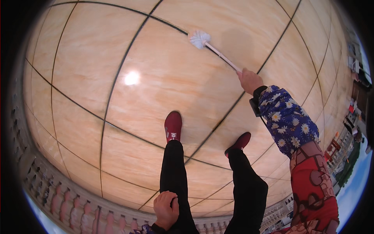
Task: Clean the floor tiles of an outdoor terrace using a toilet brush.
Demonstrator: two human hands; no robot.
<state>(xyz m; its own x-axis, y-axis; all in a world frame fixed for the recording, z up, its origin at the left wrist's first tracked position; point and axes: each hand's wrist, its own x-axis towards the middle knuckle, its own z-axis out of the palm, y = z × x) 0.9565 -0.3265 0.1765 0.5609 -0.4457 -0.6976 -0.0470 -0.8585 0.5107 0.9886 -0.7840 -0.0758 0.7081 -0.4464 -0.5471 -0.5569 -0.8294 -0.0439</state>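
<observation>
My right hand point(251, 81) grips the pale pink handle of a toilet brush point(222, 55), its arm reaching forward in a blue daisy-print sleeve cover. The round white bristle head point(200, 39) is over a dark joint between the tiles, apparently touching the floor. Much of the handle lines up with that same joint. My left hand point(166, 209) rests by my left thigh, fingers curled in with nothing visible in them. Both legs wear black trousers, and a red shoe point(173, 125) is on each foot.
Large glossy beige tiles point(140, 96) with dark joints make up the floor. A balustrade with pinkish balusters point(87, 212) curves along the lower left rim. Small, blurred objects, among them a reddish-brown wooden piece point(332, 149), stand at the far right.
</observation>
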